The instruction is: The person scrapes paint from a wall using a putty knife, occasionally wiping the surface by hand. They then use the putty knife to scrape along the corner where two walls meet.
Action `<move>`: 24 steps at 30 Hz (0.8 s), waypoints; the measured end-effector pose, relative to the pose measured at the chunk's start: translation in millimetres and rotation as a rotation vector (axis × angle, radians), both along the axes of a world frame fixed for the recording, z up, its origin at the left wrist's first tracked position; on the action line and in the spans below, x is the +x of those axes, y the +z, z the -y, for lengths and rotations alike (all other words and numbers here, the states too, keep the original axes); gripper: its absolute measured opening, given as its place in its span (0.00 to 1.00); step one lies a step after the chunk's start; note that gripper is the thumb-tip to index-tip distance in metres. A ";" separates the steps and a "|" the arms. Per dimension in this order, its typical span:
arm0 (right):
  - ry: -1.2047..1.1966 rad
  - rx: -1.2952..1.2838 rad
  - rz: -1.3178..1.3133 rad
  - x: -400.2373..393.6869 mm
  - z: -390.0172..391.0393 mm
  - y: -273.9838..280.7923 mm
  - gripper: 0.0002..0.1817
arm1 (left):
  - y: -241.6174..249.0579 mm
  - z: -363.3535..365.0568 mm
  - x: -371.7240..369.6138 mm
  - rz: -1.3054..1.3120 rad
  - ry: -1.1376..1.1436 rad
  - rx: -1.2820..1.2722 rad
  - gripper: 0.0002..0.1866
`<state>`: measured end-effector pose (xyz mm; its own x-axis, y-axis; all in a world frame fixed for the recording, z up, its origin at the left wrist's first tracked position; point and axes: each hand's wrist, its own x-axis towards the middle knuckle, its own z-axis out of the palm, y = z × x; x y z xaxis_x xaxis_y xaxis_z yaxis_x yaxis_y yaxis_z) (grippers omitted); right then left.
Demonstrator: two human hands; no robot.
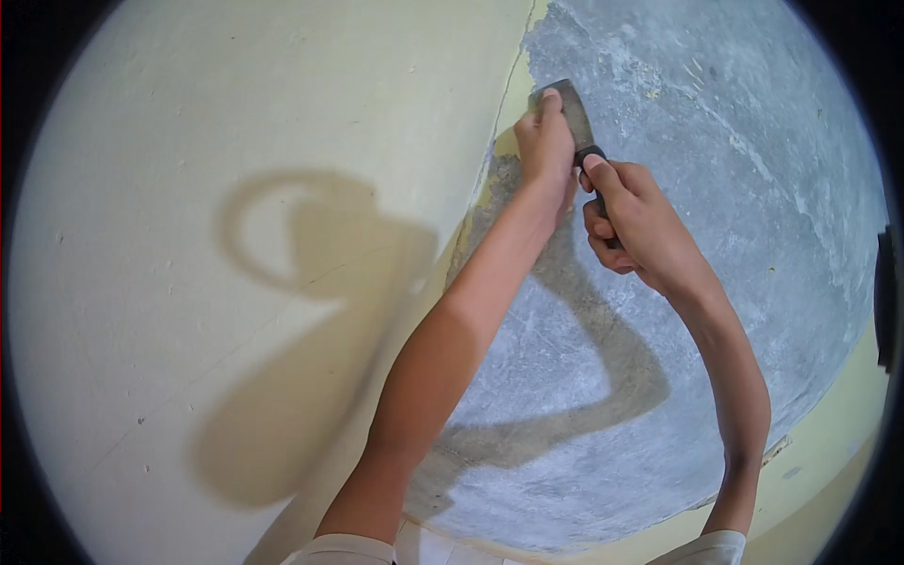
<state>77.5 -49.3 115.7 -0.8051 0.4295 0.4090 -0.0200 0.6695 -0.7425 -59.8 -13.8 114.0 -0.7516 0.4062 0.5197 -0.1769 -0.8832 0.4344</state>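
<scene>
Evidently, left hand (546, 146) pinches scraper (577, 115) blade, right hand's (650, 221) fingers wrap handle (602, 201); advise shallow angle, even pressure on wall (753, 245).

Mottled, matt grey wall patch (753, 273)

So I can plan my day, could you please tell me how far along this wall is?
The broad grey patch looks stripped already. In hand is its left edge, with the scraper held by the right hand, the left hand on its blade. Yellow remnants along that edge seem left.
</scene>
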 end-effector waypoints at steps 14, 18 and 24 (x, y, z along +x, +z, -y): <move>-0.179 0.137 0.094 15.6 15.5 27.2 0.21 | 13.9 -15.5 16.1 0.115 -0.174 0.165 0.18; -0.039 0.120 0.112 -0.6 14.2 43.1 0.23 | 23.2 14.1 2.5 0.146 -0.261 0.115 0.18; -0.090 0.204 0.073 -1.6 3.6 28.8 0.22 | 25.2 -17.5 -2.3 0.168 0.067 0.125 0.19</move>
<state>75.9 -52.9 144.6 -0.7977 0.4154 0.4371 0.0954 0.8027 -0.5887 -62.1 3.7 139.2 -0.8553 0.2923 0.4278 -0.1765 -0.9407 0.2897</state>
